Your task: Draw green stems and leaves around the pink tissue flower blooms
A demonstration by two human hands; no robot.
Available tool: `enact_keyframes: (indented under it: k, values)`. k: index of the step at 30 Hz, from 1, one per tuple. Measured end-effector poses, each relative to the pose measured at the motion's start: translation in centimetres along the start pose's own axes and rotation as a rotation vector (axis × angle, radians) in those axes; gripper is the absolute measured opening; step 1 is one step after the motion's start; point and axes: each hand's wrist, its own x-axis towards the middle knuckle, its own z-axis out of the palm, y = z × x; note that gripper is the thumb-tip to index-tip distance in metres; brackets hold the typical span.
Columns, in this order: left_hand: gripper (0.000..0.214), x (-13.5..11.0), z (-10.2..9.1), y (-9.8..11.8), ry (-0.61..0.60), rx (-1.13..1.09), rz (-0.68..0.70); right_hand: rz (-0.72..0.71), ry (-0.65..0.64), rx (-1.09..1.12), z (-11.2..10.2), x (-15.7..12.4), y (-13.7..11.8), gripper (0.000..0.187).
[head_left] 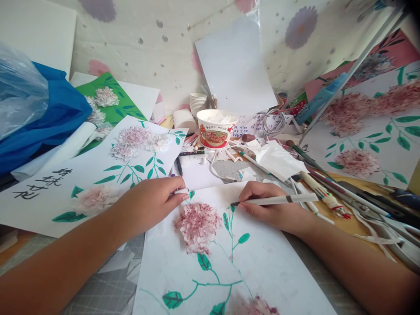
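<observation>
Over sheet (262,262), right hand (269,211) around paintbrush (278,200).

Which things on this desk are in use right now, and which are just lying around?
In use: paintbrush in the right hand; sheet with green stems, under the left hand; pink paper flower on it.
Lying about: noodle cup; paper cups; blue bag; lettered flower picture; spare pens.
</observation>
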Motion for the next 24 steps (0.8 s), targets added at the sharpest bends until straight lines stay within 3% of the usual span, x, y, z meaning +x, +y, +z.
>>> enact_keyframes:
  k: [3, 15, 21, 24]
  values:
    - [0.026, 0.08, 0.0, -0.06, -0.002, 0.0, 0.005, -0.002, 0.033, 0.047, -0.08, -0.06, 0.03, 0.009]
    - [0.025, 0.16, 0.03, -0.27, 0.003, -0.016, 0.011, -0.02, -0.045, 0.088, -0.01, -0.11, 0.29, 0.009]
    - [0.025, 0.24, -0.04, -0.21, -0.014, 0.0, 0.0, 0.069, 0.159, 0.197, -0.3, 0.04, 0.28, 0.013]
    - [0.025, 0.15, -0.05, -0.24, -0.013, -0.005, 0.011, 0.042, 0.083, 0.161, -0.3, -0.06, 0.22, 0.012]
